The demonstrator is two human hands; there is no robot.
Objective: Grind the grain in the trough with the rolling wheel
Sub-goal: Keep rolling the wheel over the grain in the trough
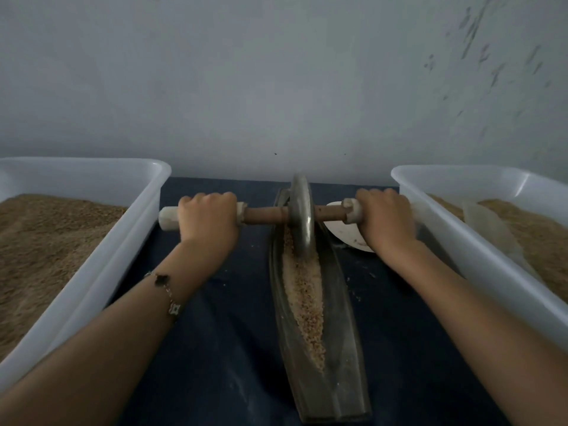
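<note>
— What fills the frame's sides?
— A white tub (135,207) at the left holds brown meal; another white tub (461,216) at the right holds similar meal, with a pale sheet lying in it.
— And the middle?
— A dark blue cloth (221,348), scattered with crumbs. A white dish (341,230) sits right of centre. A grey wall (276,81) fills the top.

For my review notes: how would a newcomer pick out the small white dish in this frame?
Start at the long metal trough of grain on the dark cloth, then look just right of its far end. The white dish sits there, partly hidden under the right hand. Unlike the two big white tubs beside it, it is small, shallow and round.
</note>
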